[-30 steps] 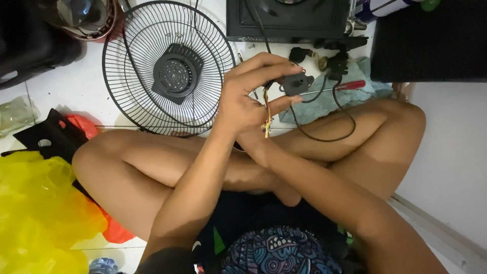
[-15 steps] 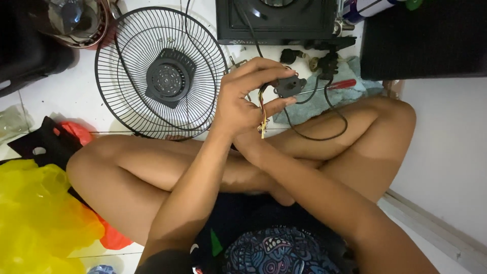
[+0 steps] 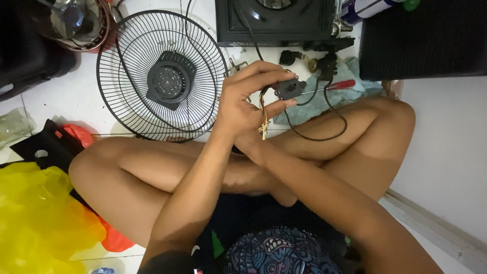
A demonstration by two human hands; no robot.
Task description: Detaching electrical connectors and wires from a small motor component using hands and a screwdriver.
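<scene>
Left hand [image 3: 243, 104]: raised over the crossed legs, fingertips pinched on the small black switch part [image 3: 289, 89], which sits at its 2 o'clock.
Right hand: almost wholly hidden behind the left; grip cannot be told.
Wires [image 3: 263, 122]: coloured bundle hanging from the part toward 6 o'clock.
Black cable [image 3: 324, 136]: loops at 4 o'clock.
Fan grille [image 3: 161, 76]: on the floor, at 10 o'clock.
Red-handled screwdriver [image 3: 341, 84]: on the cloth, at 2 o'clock.

The left hand [image 3: 243, 104] is arching its fingers [image 3: 264, 76] into a pinch above the crossed legs. The right hand is lying mostly hidden behind it, forearms crossing at the wrists.
</scene>
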